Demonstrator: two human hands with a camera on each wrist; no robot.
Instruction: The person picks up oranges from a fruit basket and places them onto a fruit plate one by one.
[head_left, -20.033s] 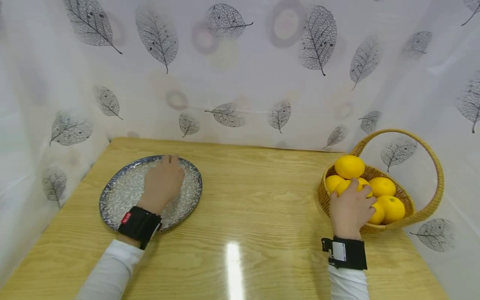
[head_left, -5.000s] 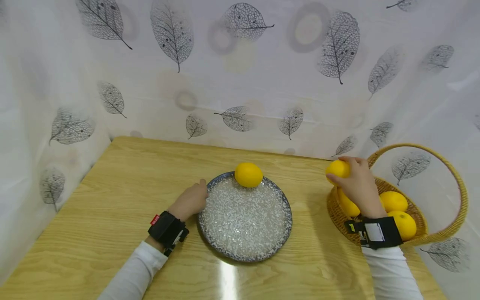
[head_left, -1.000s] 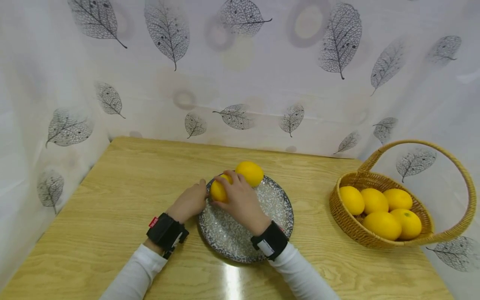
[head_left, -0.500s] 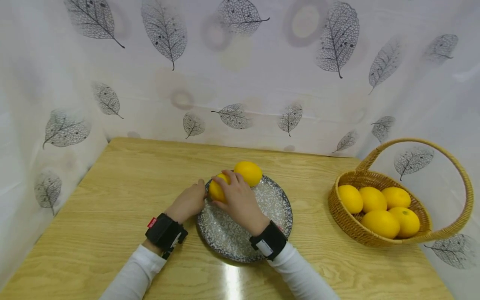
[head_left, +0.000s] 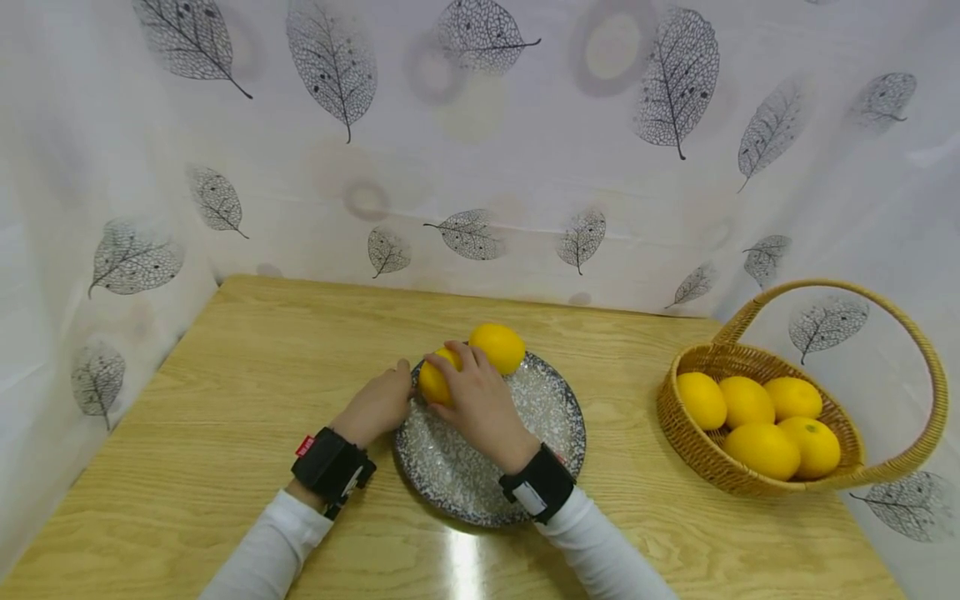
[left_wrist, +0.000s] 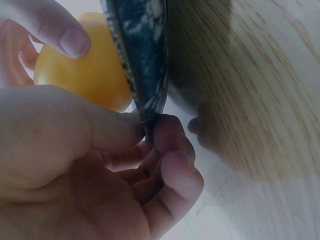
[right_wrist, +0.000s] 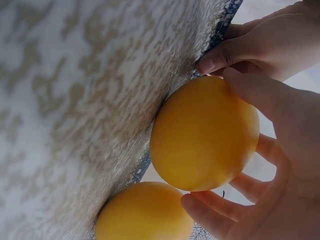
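Observation:
My left hand (head_left: 375, 407) pinches the left rim of a round speckled grey plate (head_left: 465, 492) with a dark blue edge. In the left wrist view the thumb lies on one side of that rim and the curled fingers on the other. My right hand (head_left: 486, 410) grips a yellow citrus fruit (head_left: 432, 384) at the plate's far left edge. Seen from the right wrist, this held fruit (right_wrist: 202, 135) touches the plate, with thumb and fingers around it. A second yellow fruit (head_left: 501, 345) sits at the far rim, just right of the held one.
A wicker basket (head_left: 693, 454) with a tall arched handle stands at the right of the wooden table (head_left: 300, 333). Several yellow fruits (head_left: 763, 451) lie inside it. A pale leaf-printed curtain (head_left: 487, 167) hangs along the back and both sides.
Since 20 seconds ago the plate has shifted right, to mid-table. Over the last 5 seconds my right hand has carried a fruit from the basket to the plate. The last second shows hardly any movement.

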